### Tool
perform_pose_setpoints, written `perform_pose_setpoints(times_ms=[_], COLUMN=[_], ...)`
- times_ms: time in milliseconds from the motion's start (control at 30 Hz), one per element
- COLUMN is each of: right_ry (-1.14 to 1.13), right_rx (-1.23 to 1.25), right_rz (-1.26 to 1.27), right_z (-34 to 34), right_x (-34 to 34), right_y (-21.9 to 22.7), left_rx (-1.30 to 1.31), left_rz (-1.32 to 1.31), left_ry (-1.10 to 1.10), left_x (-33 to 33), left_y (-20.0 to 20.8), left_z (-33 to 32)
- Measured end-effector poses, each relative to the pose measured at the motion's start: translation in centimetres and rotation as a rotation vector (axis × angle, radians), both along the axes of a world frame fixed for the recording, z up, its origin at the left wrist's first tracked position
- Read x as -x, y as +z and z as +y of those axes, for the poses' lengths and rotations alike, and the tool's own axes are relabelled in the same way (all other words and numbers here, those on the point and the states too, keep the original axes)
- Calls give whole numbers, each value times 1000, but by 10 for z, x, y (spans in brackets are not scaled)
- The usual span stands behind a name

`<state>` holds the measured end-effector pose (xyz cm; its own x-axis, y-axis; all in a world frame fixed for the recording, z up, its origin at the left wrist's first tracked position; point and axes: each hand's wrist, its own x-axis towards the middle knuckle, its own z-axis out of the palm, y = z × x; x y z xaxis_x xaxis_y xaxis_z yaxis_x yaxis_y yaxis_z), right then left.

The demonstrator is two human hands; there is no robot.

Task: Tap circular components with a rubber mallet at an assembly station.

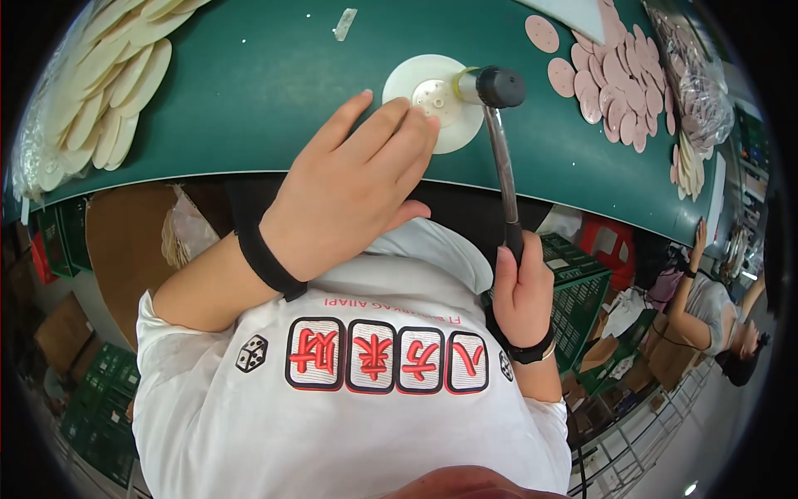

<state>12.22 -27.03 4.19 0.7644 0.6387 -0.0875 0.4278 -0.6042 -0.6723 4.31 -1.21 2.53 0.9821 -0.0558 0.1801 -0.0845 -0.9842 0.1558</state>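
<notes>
A round white disc (459,137) lies flat on the green table, with a smaller pale round piece with holes (438,98) at its centre. Over its near left part reaches my left hand (353,179), fingers stretched out and thumb apart; the fingertips are at the small piece, and whether they press on it I cannot tell. My right hand (525,299) is wrapped round the black grip of a mallet (500,158). The mallet's head, black at one end and yellowish at the other, is at the disc's right side, beside the small piece.
Cream oval pieces (125,91) lie in clear plastic on the table's left. Pink discs (615,83) are heaped at the right, near another plastic bag (694,75). Green crates (573,291) and a red stool (607,241) stand below. Another person (711,312) is at far right.
</notes>
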Motion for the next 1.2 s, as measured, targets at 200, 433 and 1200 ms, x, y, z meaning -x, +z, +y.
perform_pose_setpoints(times_ms=[200,433,1200], right_ry=[16,38,95], right_rx=[15,130,124], right_rz=[-77,-78,-81], right_z=[0,5,14], right_x=[0,-5,-8], right_y=[-3,-3,3], left_rx=[-3,-20,39], left_rz=[37,54,15], left_ry=[17,41,92], left_x=[3,6,11], left_y=[-2,-6,-4], left_z=[-2,-6,-6])
